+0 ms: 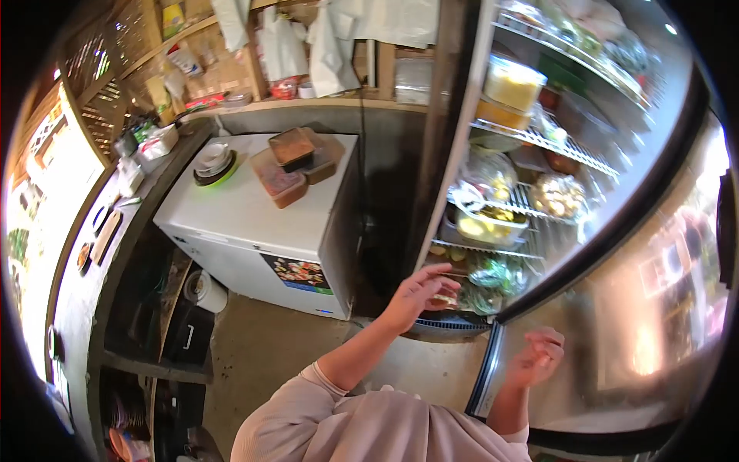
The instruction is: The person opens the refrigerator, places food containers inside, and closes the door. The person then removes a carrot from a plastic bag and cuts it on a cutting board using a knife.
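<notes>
My left hand (pixel 422 296) reaches toward the lower part of an upright refrigerator (pixel 539 266), its fingers stretched out and apart. Nothing shows in its grasp. Nearest to it are green vegetables in clear plastic (pixel 491 273) at the fridge's bottom. My right hand (pixel 536 356) is raised in front of the glass door (pixel 600 331), which stands swung out to the right. Its fingers are loosely bent, with no object visible in them. On the wire shelves above sit a tub of yellow food (pixel 514 83), a bowl of yellow pieces (pixel 486 225) and a bag of pale round items (pixel 559 195).
Left of the fridge stands a white chest freezer (pixel 239 185). On its lid are stacked food containers (pixel 292 150) and a pile of bowls (pixel 214 160). A concrete counter (pixel 142 208) runs along the left, with a white bucket (pixel 205 290) below.
</notes>
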`<state>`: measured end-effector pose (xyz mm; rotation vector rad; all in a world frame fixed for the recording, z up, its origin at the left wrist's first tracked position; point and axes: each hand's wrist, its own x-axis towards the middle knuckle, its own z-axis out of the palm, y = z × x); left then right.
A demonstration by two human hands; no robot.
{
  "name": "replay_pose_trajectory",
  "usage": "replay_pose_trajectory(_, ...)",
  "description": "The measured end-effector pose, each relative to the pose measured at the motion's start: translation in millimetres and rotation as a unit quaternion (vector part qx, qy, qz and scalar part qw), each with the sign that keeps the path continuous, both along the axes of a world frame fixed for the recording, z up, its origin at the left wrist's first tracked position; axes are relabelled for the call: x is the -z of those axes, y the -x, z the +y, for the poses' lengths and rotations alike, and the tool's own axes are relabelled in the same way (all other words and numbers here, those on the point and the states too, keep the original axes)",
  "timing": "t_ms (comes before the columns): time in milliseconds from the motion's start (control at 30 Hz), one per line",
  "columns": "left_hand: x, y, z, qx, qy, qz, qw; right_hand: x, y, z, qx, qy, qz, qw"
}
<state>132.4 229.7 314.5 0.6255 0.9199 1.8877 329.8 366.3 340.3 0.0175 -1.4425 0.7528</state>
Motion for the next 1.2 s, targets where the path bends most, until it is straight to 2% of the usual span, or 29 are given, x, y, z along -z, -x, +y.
replay_pose_trajectory(67, -6, 37, -23, -0.108, -0.050, 0.004, 0.993, -6, 53, -12, -0.051, -0.034, -0.029, 0.998)
replay_pose_trajectory(133, -10, 77, -48, -0.154, -0.060, 0.041, 0.985, -11, 106, -29, -0.098, -0.070, -0.053, 0.991)
replay_pose_trajectory(200, -13, 121, -72, -0.201, -0.042, 0.054, 0.977, -19, 160, -46, -0.169, -0.121, -0.099, 0.973)
replay_pose_trajectory(267, -7, 169, -96, -0.245, -0.020, 0.055, 0.968, -18, 212, -60, -0.228, -0.120, -0.094, 0.962)
replay_pose_trajectory(367, -5, 229, -133, -0.347, -0.017, 0.004, 0.938, -22, 283, -85, -0.260, -0.140, -0.097, 0.951)
replay_pose_trajectory(433, -5, 259, -155, -0.375, -0.022, 0.006, 0.927, -23, 322, -99, -0.306, -0.136, -0.085, 0.938)
replay_pose_trajectory(667, 8, 317, -189, -0.454, -0.006, 0.000, 0.891, -28, 416, -119, -0.348, -0.153, -0.091, 0.920)
replay_pose_trajectory(733, 13, 328, -187, -0.479, 0.022, 0.000, 0.878, -12, 452, -116, -0.396, -0.084, -0.105, 0.908)
replay_pose_trajectory(800, 15, 348, -181, -0.502, 0.044, -0.006, 0.864, 0, 492, -113, -0.408, -0.023, -0.181, 0.894)
replay_pose_trajectory(833, 16, 360, -179, -0.495, 0.062, -0.020, 0.866, 10, 512, -111, -0.419, -0.023, -0.185, 0.889)
replay_pose_trajectory(900, 27, 385, -176, -0.512, 0.075, -0.004, 0.856, 26, 557, -107, -0.387, 0.020, -0.254, 0.886)
replay_pose_trajectory(933, 29, 398, -175, -0.519, 0.090, 0.012, 0.850, 32, 575, -105, -0.397, 0.016, -0.248, 0.884)
replay_pose_trajectory(1000, 28, 420, -169, -0.530, 0.109, 0.006, 0.841, 46, 606, -99, -0.312, -0.013, -0.340, 0.887)
replay_pose_trajectory(1067, 29, 441, -163, -0.538, 0.131, -0.005, 0.833, 59, 636, -92, -0.319, -0.012, -0.341, 0.884)
replay_pose_trajectory(1100, 30, 450, -160, -0.545, 0.141, 0.008, 0.826, 64, 649, -89, -0.271, -0.051, -0.388, 0.880)
replay_pose_trajectory(1133, 33, 460, -157, -0.552, 0.151, 0.019, 0.820, 64, 660, -89, -0.222, -0.091, -0.432, 0.869)
replay_pose_trajectory(1167, 38, 468, -154, -0.558, 0.152, 0.016, 0.816, 58, 665, -90, -0.242, -0.070, -0.491, 0.834)
replay_pose_trajectory(1200, 44, 476, -150, -0.546, 0.156, 0.041, 0.822, 56, 671, -92, -0.247, -0.073, -0.493, 0.831)
